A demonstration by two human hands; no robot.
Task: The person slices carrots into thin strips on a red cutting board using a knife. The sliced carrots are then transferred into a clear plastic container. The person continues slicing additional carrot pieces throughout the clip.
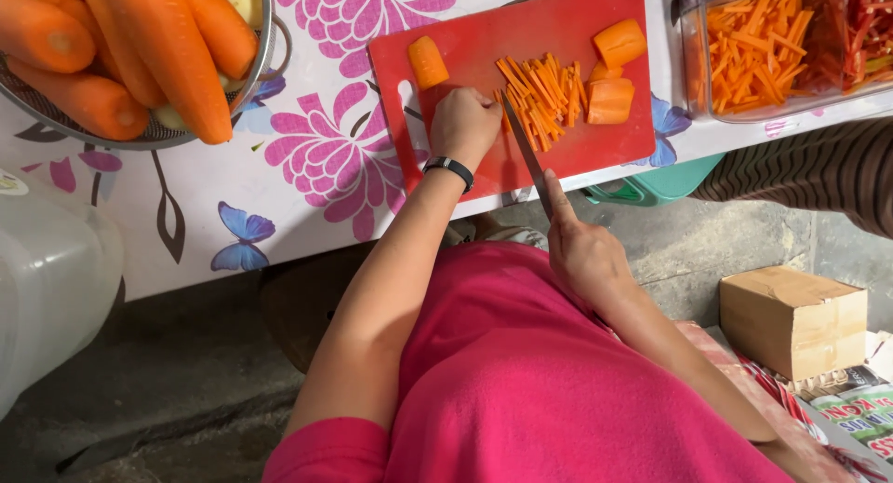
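1. Up on the red cutting board [558, 157], the left hand [463, 125] is curled down with its fingers [484, 106] bunched tight, pressing on a carrot piece that its knuckles mostly hide
2. A black band [449, 169] circles that wrist
3. Lower down, the right hand [581, 250] has its fingers closed round the handle of a knife [527, 153], with the forefinger [556, 196] stretched along the back of the blade
4. That blade runs up across the near edge of the board, its tip just beside the left hand's fingers and touching the heap of carrot sticks [544, 97]
5. These thin orange sticks lie in the middle of the board, between the left hand and three thick carrot chunks [611, 97] at the board's right end
6. One more carrot chunk [428, 62] sits near the board's top left corner, just above the left hand
7. Underneath, the board rests on a surface [316, 167] covered with a white cloth printed with pink flowers and blue butterflies
8. Further left, a metal colander [265, 46] holds whole peeled carrots [158, 46]
9. At top right, a clear container [693, 64] holds more cut carrot sticks beside red strips
10. Down on the floor to the right stands a cardboard box [791, 320]
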